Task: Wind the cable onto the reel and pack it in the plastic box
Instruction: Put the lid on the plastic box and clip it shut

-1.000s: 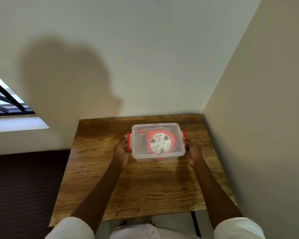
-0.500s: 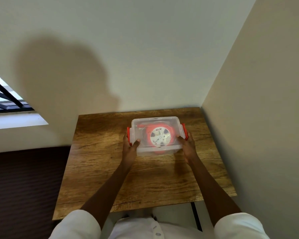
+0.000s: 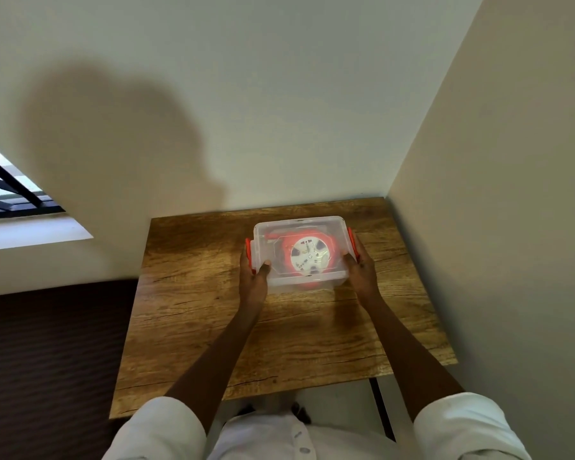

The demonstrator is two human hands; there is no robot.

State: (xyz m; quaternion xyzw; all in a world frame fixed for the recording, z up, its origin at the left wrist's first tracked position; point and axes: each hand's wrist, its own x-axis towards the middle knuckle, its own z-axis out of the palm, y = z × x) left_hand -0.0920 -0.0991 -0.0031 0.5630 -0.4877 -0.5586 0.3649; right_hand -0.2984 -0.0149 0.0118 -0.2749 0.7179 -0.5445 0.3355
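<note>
Clear plastic box [image 3: 301,257] with the red reel [image 3: 307,257] inside sat centre-frame on the table [image 3: 193,313]. Left hand [image 3: 254,280] and right hand [image 3: 362,268] gripped its ends, fingers curled; it seemed rigid, slippery, best held there.

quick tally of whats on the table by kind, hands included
clear plastic box with lid: 1
red latches: 2
red cable reel inside the box: 1
hands gripping the box ends: 2
total: 6
</note>
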